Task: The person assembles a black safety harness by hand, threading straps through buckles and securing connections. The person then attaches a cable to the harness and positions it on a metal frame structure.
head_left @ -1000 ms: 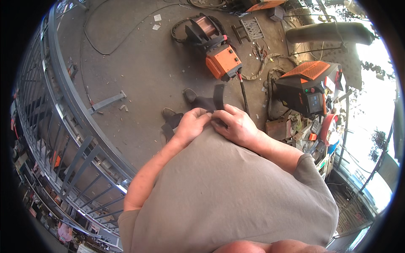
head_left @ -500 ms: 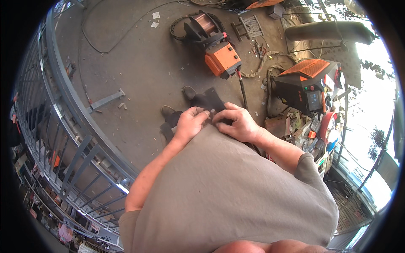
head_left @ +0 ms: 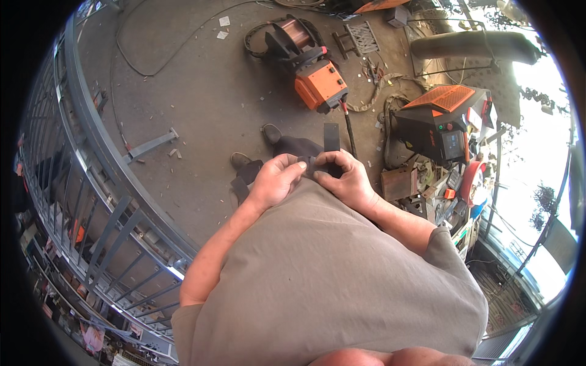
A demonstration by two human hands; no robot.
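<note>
At my waist, just past the hem of my grey-brown T-shirt (head_left: 342, 268), both hands are close together. A dark flat strap (head_left: 331, 136), like a belt end, sticks up beyond my right hand (head_left: 347, 179), whose curled fingers and thumb hold its lower part. My left hand (head_left: 278, 180) has its thumb and forefinger pinched at a small dark piece (head_left: 309, 163) between the hands. What that piece is, and how it joins the strap, is hidden by the fingers. Below are my dark trousers (head_left: 294, 146) and my shoes (head_left: 271, 132).
An orange and black wire feeder (head_left: 321, 85) with a copper wire spool (head_left: 295, 34) stands ahead. To the right are a welding machine (head_left: 448, 125) and a cluttered bench (head_left: 427, 195). A metal railing (head_left: 107, 177) curves along the left. Cables and a steel T-shaped piece (head_left: 151, 145) lie on the floor.
The dark strap, blurred and slanting before, now stands upright beyond my right hand. My right hand has shifted slightly left and its fingers are curled more tightly. My left hand has hardly moved.
</note>
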